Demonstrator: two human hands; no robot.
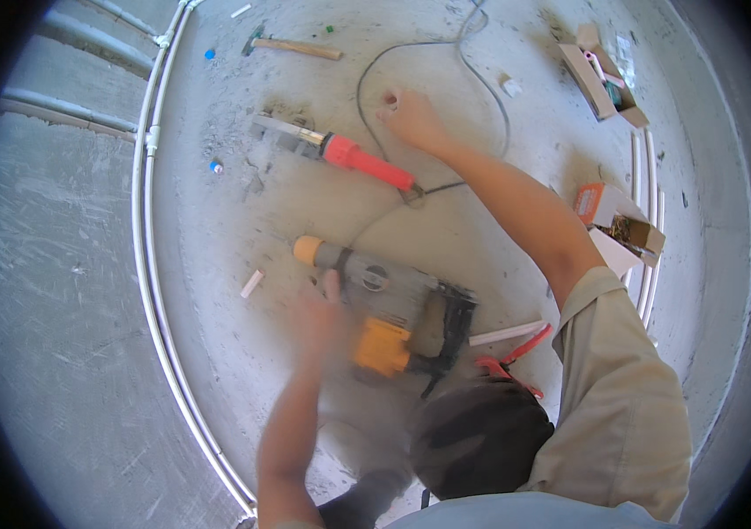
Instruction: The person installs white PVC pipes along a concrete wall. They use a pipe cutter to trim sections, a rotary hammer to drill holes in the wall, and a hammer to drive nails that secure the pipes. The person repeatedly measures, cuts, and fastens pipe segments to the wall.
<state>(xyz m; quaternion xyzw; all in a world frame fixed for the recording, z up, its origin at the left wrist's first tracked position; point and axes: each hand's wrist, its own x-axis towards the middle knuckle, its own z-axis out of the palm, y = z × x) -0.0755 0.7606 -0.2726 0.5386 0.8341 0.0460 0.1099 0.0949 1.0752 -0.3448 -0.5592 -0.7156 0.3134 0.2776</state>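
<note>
My left hand [318, 309], smeared by motion, is beside the front part of a grey and yellow rotary hammer [384, 295] lying on the floor. Whether it touches that tool I cannot tell. Stretched forward, my right hand [406, 115] has its fingers curled in; what they hold, if anything, cannot be made out. It is over the loop of a dark cable [360, 88]. Left of and below that hand lies a pipe welding iron [367, 163] with a red handle and a flat metal front end.
A hammer [301, 48] lies at the far left. To the right stand an open carton [589, 84] and a smaller box of metal fittings [622, 231]. Red pipe cutters [516, 354] lie near my knee beside a white pipe piece [508, 333]. White pipes [148, 229] run along the left wall.
</note>
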